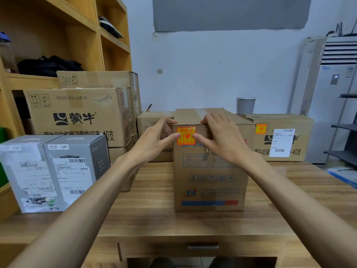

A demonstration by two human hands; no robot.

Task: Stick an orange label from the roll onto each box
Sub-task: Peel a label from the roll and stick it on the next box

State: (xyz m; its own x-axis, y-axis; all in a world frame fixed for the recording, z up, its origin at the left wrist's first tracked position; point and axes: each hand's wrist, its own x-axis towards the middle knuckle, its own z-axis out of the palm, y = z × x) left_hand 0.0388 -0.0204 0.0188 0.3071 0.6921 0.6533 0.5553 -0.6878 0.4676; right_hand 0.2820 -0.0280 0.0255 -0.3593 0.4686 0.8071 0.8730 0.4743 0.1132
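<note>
Left hand: your left hand (pixel 154 141) is loosely spread at the box's upper left corner. Its thumb tip presses the label's left edge, and it grips nothing.
Right hand: your right hand (pixel 222 136) is spread too, with fingers lying over the box's top front edge. Its thumb tip is on the label's right edge, and it grips nothing.
Label: the orange label (pixel 186 135) lies flat on the front face, top left, just under the top edge.
Box: the tall cardboard box (pixel 210 176) stands upright mid-desk.
Surface: a wooden desk (pixel 154 213) has a drawer handle (pixel 202 247) at its near edge, and a pale wall stands behind it.
Right: a wide box (pixel 301 140) just behind yours carries its own orange sticker (pixel 260 129) and a white shipping slip (pixel 282 143). A grey cup (pixel 246 105) shows above it, and an air conditioner (pixel 338 93) stands at the far right.
Left: grey boxes (pixel 58 171) sit near your left forearm. Stacked brown cartons (pixel 81 113) stand behind them, against wooden shelves (pixel 81 26).
Room: bare desk lies in front of the box and to its right, while the left side is crowded.
</note>
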